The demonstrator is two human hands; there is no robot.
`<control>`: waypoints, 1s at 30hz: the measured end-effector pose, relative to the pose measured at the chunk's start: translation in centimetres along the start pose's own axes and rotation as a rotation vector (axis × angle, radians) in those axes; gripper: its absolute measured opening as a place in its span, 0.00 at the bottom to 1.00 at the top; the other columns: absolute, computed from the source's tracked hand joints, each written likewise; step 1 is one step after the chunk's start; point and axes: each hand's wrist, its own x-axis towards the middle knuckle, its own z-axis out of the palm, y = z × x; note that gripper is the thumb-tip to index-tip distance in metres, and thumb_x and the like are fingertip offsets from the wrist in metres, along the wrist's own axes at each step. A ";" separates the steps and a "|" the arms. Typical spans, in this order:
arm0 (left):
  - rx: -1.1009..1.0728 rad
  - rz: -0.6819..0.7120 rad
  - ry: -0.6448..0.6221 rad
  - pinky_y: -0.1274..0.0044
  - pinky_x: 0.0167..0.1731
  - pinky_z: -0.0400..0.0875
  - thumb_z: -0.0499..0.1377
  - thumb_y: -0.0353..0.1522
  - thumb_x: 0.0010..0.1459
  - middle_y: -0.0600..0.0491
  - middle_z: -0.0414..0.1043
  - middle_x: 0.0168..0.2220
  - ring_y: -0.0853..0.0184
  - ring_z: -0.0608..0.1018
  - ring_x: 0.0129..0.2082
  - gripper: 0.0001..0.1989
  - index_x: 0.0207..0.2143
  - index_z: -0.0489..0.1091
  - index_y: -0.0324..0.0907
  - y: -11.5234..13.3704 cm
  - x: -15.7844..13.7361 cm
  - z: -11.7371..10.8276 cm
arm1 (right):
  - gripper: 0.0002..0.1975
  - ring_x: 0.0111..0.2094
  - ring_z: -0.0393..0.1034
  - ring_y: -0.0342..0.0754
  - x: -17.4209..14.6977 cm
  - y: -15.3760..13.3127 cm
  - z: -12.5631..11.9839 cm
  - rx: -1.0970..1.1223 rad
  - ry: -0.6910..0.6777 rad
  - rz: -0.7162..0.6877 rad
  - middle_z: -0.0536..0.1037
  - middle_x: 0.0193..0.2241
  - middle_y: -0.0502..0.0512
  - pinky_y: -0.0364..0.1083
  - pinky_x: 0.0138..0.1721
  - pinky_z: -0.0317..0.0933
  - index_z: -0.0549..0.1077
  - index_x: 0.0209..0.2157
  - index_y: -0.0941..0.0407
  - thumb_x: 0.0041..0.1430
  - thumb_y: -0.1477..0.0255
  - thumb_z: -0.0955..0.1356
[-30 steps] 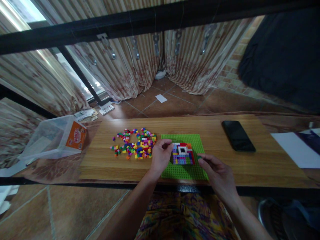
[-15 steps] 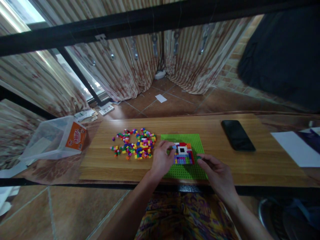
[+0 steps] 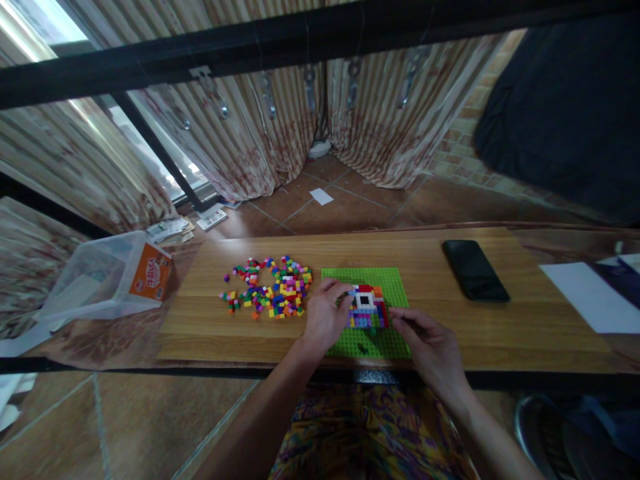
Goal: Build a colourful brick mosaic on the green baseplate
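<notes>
A small build of coloured toy bricks (image 3: 379, 309), with a white square around a black centre, stands on the green baseplate (image 3: 400, 283). My left hand (image 3: 324, 313) is closed, thumb and fingers at the build's left side. Close by its right edge, my right hand (image 3: 433, 343) has thumb and forefinger drawn together; whatever may lie between them is hidden. A dark green brick (image 3: 373, 331) shows just below the build's near edge, away from the right fingertips. A dark spot appears on the baseplate near it, possibly a shadow.
Many loose bricks (image 3: 287, 293) lie scattered left of the baseplate on the wooden table (image 3: 210, 337). A black phone (image 3: 475, 270) rests toward the right. A clear plastic box (image 3: 107, 283) with an orange label stands beyond the left end. White paper (image 3: 590, 297) lies at far right.
My right hand has shifted slightly left toward the build. The green brick that was at its fingertips now appears apart from them, below the build. My left hand has barely moved.
</notes>
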 end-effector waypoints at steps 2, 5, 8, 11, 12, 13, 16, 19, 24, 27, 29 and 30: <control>-0.020 -0.001 0.005 0.74 0.41 0.68 0.59 0.27 0.55 0.52 0.71 0.35 0.66 0.74 0.37 0.08 0.34 0.77 0.46 -0.1 0.0 0.1 | 0.10 0.38 0.74 0.49 -0.1 0.3 0.0 -0.019 -0.003 -0.015 0.80 0.36 0.54 0.49 0.42 0.68 0.79 0.36 0.53 0.55 0.64 0.70; -0.030 0.002 0.004 0.74 0.41 0.69 0.60 0.28 0.55 0.52 0.72 0.34 0.66 0.74 0.37 0.08 0.35 0.77 0.47 -0.4 -0.1 0.1 | 0.11 0.39 0.73 0.50 -0.2 0.6 -0.1 -0.068 -0.014 -0.039 0.79 0.38 0.55 0.49 0.41 0.68 0.78 0.37 0.53 0.56 0.63 0.69; -0.002 0.013 0.009 0.74 0.42 0.69 0.59 0.29 0.56 0.52 0.72 0.36 0.66 0.75 0.38 0.08 0.36 0.77 0.47 -0.6 -0.3 0.1 | 0.11 0.40 0.73 0.50 -0.4 0.7 -0.1 -0.134 -0.024 -0.061 0.79 0.38 0.56 0.49 0.41 0.67 0.78 0.37 0.54 0.57 0.63 0.68; 0.029 0.028 0.000 0.75 0.42 0.70 0.58 0.29 0.58 0.52 0.72 0.37 0.67 0.75 0.38 0.09 0.39 0.77 0.47 -0.7 -0.4 0.1 | 0.12 0.40 0.73 0.49 -1.0 0.4 0.0 -0.207 -0.045 -0.099 0.78 0.38 0.56 0.49 0.42 0.67 0.77 0.38 0.54 0.59 0.63 0.67; 0.040 0.030 -0.001 0.76 0.42 0.71 0.58 0.29 0.58 0.52 0.72 0.37 0.68 0.75 0.38 0.09 0.39 0.77 0.46 -0.8 -0.4 0.2 | 0.12 0.40 0.73 0.49 -1.3 0.3 0.1 -0.235 -0.058 -0.116 0.78 0.38 0.56 0.49 0.42 0.67 0.77 0.38 0.54 0.59 0.63 0.66; 0.053 0.031 0.000 0.76 0.42 0.71 0.58 0.29 0.58 0.52 0.72 0.38 0.69 0.75 0.38 0.09 0.39 0.77 0.46 -0.9 -0.4 0.2 | 0.12 0.40 0.73 0.49 -1.7 0.2 0.1 -0.262 -0.077 -0.132 0.78 0.38 0.56 0.49 0.42 0.67 0.77 0.38 0.54 0.60 0.63 0.65; 0.105 0.052 0.013 0.76 0.42 0.72 0.57 0.30 0.59 0.53 0.72 0.38 0.69 0.75 0.38 0.09 0.38 0.76 0.46 -1.1 -0.4 0.2 | 0.12 0.40 0.73 0.49 -3.1 0.1 0.2 -0.336 -0.166 -0.163 0.78 0.38 0.56 0.48 0.42 0.68 0.77 0.38 0.53 0.61 0.64 0.64; 0.173 0.127 0.011 0.77 0.40 0.71 0.56 0.32 0.61 0.52 0.72 0.37 0.70 0.75 0.38 0.09 0.39 0.76 0.46 -1.3 -0.5 0.2 | 0.11 0.39 0.73 0.50 -4.6 0.3 0.0 -0.408 -0.292 -0.177 0.77 0.38 0.57 0.48 0.40 0.69 0.76 0.39 0.52 0.63 0.65 0.64; 0.385 0.253 -0.011 0.75 0.40 0.69 0.52 0.32 0.63 0.50 0.72 0.36 0.67 0.73 0.37 0.11 0.39 0.76 0.44 -1.1 -0.6 0.2 | 0.11 0.38 0.73 0.48 -6.3 1.2 0.0 -0.487 -0.356 -0.219 0.77 0.37 0.56 0.47 0.40 0.68 0.76 0.40 0.53 0.64 0.68 0.62; 0.467 0.289 -0.043 0.73 0.41 0.68 0.52 0.32 0.62 0.50 0.72 0.37 0.66 0.73 0.38 0.11 0.41 0.75 0.44 -0.9 -0.6 0.1 | 0.11 0.39 0.73 0.48 -6.7 1.8 0.5 -0.497 -0.330 -0.258 0.78 0.37 0.56 0.46 0.42 0.67 0.76 0.41 0.54 0.65 0.70 0.62; 0.495 0.294 -0.061 0.72 0.41 0.68 0.52 0.31 0.62 0.49 0.72 0.38 0.65 0.72 0.39 0.12 0.42 0.74 0.43 -0.8 -0.7 0.0 | 0.12 0.39 0.73 0.47 -6.9 2.2 0.6 -0.515 -0.320 -0.283 0.78 0.37 0.56 0.45 0.42 0.67 0.75 0.41 0.54 0.65 0.71 0.61; 0.503 0.292 -0.065 0.72 0.41 0.68 0.52 0.31 0.62 0.49 0.72 0.38 0.65 0.72 0.39 0.12 0.43 0.74 0.43 -0.8 -0.7 0.0 | 0.12 0.39 0.73 0.47 -7.1 2.5 0.4 -0.534 -0.315 -0.294 0.78 0.37 0.56 0.45 0.42 0.67 0.75 0.41 0.55 0.65 0.71 0.61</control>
